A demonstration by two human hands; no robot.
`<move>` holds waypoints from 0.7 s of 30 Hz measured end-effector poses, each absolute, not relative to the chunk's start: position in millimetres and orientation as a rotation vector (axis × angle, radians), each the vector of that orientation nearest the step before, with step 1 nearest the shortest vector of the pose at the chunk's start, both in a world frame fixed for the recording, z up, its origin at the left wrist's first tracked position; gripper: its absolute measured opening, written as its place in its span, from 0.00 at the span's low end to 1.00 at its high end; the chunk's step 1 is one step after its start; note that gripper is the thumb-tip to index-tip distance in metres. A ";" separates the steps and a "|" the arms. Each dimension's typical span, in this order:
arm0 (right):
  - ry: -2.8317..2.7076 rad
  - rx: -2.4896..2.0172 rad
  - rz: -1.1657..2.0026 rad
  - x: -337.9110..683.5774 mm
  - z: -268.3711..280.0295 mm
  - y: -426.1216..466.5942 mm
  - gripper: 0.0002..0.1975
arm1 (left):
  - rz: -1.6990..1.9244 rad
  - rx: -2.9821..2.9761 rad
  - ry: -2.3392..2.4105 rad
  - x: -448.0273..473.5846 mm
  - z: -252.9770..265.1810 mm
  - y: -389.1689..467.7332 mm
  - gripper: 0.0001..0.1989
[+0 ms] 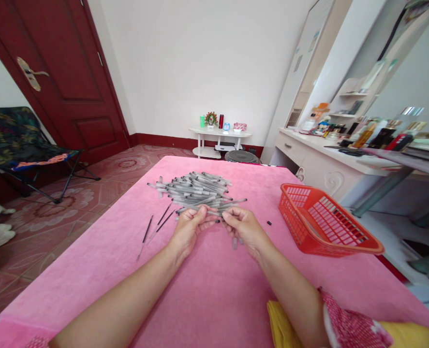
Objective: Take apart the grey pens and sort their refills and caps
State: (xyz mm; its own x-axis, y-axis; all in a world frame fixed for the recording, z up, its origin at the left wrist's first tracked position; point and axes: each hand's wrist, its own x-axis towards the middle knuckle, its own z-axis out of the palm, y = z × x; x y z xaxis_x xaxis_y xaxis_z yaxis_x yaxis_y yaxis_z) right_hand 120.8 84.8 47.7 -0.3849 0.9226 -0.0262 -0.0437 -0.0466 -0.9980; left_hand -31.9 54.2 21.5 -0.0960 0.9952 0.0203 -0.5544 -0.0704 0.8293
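My left hand [192, 226] is closed, thumb against fingers, on a slim clear pen whose dark end points toward my right hand. My right hand [244, 228] is also closed in a pinch close by; what lies between its fingertips is too small to make out. Clear caps [235, 243] show just under the right fingers; whether they are held or lying on the cloth, I cannot tell. Just beyond both hands lies a heap of clear-grey pens [196, 187] with dark ends. Several thin dark refills [147, 229] are spread to the left of my left hand.
An orange-red plastic basket [297, 226] stands on the pink cloth [207, 299] at the right. A small black piece [269, 223] lies between it and my right hand. Yellow fabric [281, 324] is at the near right edge, with a dressing table [330, 154] beyond.
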 end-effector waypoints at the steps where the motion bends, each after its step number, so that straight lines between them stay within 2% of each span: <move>1: -1.450 -0.968 1.507 120.6 48.5 84.5 0.13 | 1.531 0.742 0.808 -32.1 21.4 54.5 0.13; 4: -1.488 -0.970 1.434 119.8 51.4 83.6 0.13 | 1.546 0.710 0.849 -32.8 22.1 55.2 0.14; 11: -1.594 -1.096 1.499 117.3 44.0 84.8 0.18 | 1.572 0.742 0.891 -31.4 24.7 53.9 0.15; 16: -1.648 -1.075 1.355 119.4 43.2 86.2 0.12 | 1.586 0.759 0.912 -30.8 22.8 54.0 0.15; 21: -1.685 -1.120 1.400 120.0 45.0 85.7 0.15 | 1.582 0.797 0.915 -30.5 22.4 54.4 0.14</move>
